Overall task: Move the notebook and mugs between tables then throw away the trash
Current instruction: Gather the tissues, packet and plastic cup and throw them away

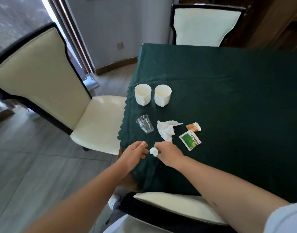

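Observation:
Two white mugs (142, 94) (162, 95) stand side by side near the left edge of the green-clothed table (228, 98). In front of them lie a clear plastic cup (145, 123), a crumpled white tissue (166, 130), a green sachet (190, 140) and an orange sachet (193, 127). My right hand (169, 153) is closed on a small balled-up tissue (153, 151) just above the table's near left corner. My left hand (133, 153) hovers beside it, fingers apart and empty. No notebook is in view.
A cream chair (43, 78) stands left of the table, another chair (205, 26) at the far side, and a third chair's back (174, 202) is directly below my arms. Grey tiled floor (35, 174) lies to the left.

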